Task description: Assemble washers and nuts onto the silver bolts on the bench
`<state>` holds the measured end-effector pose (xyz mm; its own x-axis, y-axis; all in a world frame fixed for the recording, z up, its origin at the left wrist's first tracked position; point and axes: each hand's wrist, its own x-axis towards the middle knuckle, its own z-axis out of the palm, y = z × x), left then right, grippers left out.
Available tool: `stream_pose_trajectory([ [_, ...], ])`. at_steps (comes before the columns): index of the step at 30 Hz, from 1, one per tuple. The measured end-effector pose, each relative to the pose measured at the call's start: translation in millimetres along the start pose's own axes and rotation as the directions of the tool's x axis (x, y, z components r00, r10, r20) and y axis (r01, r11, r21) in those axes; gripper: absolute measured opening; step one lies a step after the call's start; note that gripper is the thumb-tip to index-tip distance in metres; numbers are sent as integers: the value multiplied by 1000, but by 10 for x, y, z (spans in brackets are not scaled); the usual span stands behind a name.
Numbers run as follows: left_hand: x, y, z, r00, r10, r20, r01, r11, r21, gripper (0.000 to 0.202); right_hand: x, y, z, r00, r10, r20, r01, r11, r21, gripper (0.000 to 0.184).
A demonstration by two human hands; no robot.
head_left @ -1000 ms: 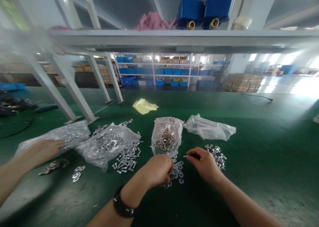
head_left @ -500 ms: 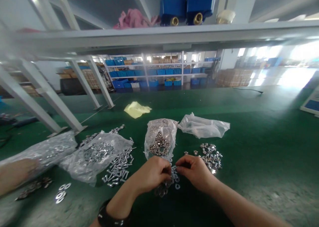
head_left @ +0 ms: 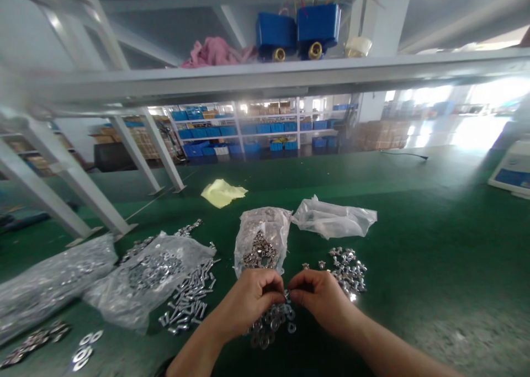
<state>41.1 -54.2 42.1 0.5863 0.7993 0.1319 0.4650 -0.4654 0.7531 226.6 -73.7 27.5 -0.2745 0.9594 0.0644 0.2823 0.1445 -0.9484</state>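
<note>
Over a spread of flat washers (head_left: 273,322), my left hand (head_left: 259,294) is closed in a pinch of thumb and forefinger. Fingertip to fingertip with it, my right hand (head_left: 317,294) pinches too. A tiny metallic glint shows between them, too small to name. Just behind the hands sits an opened clear plastic bag (head_left: 248,231) of small shiny metal parts (head_left: 260,250). Right of my right hand lies a pile of small nut-like metal pieces (head_left: 348,269), with two stray ones nearer the hand. Left of my left hand, screws (head_left: 190,299) are heaped loosely.
A plastic bag of washers (head_left: 155,269) lies left of the screws, with another filled bag (head_left: 58,283) beyond it. Several large washers (head_left: 85,349) lie front left. Behind are yellow paper (head_left: 223,193) and a crumpled clear bag (head_left: 335,218). A shelf (head_left: 232,79) crosses above the green table.
The view has tilted up and shifted slightly right. Another person's hand at the left bag has gone out of view. My two hands have come closer together, their fingertips now nearly meeting.
</note>
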Motion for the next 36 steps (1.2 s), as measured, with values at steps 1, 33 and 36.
stream_pose_trajectory([
  [1,2,8,4,1000,1,3,-1,1000,-18,5,-1,8,5,1000,6,10,-6,1000,27,14],
  [33,325,-878,-42,919,-47,-392,253,832,493,16,4,113,18,973,16,230,-218,395,893,8],
  [36,279,-722,-85,897,-28,-441,245,862,444,16,-14,98,24,975,19,222,-210,412,887,10],
])
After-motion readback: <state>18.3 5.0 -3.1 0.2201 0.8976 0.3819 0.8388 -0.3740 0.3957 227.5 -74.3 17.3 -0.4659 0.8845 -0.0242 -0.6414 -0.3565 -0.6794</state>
